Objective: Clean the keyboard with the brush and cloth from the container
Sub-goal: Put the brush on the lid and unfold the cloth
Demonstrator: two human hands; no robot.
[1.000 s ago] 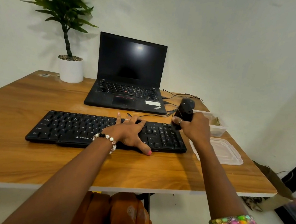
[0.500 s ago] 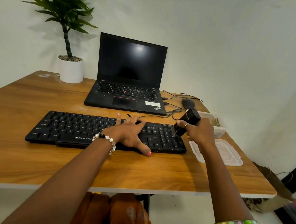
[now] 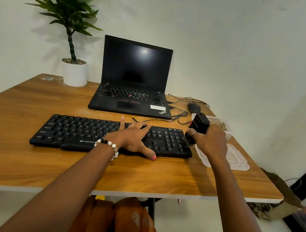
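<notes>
"ZEBRONICS" on keyboard [image 3: 82,133], seemingly "ThinkPad" on laptop [image 3: 131,102]

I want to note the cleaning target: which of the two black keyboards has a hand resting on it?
The separate black keyboard at the table's front: the left hand lies flat on it. The black laptop behind is untouched.

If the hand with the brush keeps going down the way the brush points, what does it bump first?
Most likely the keyboard. The right hand holds the brush bristles-down over its right-end keys, though whether they already touch is unclear.
</notes>
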